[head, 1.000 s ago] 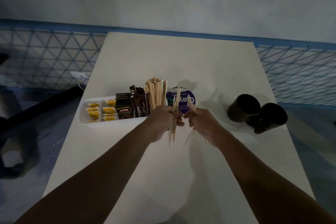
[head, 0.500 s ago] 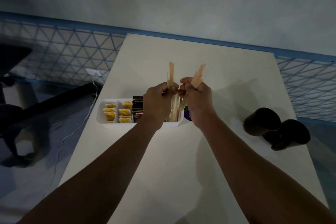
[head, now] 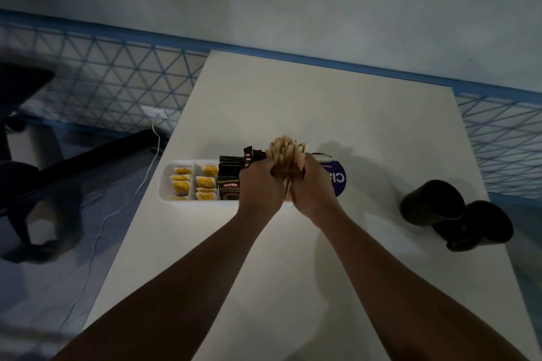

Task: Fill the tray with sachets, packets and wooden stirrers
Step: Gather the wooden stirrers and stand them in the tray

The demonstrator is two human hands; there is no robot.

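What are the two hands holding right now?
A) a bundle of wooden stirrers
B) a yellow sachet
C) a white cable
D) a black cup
A: the left hand and right hand are both wrapped round the bundle of wooden stirrers, upright at the right end of the white tray.

left hand, right hand, curled, touching

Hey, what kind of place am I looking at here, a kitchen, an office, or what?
Probably an office or hotel coffee corner: a tray of yellow sachets and coffee packets, a bundle of wooden stirrers, and two dark cups on a plain white table.
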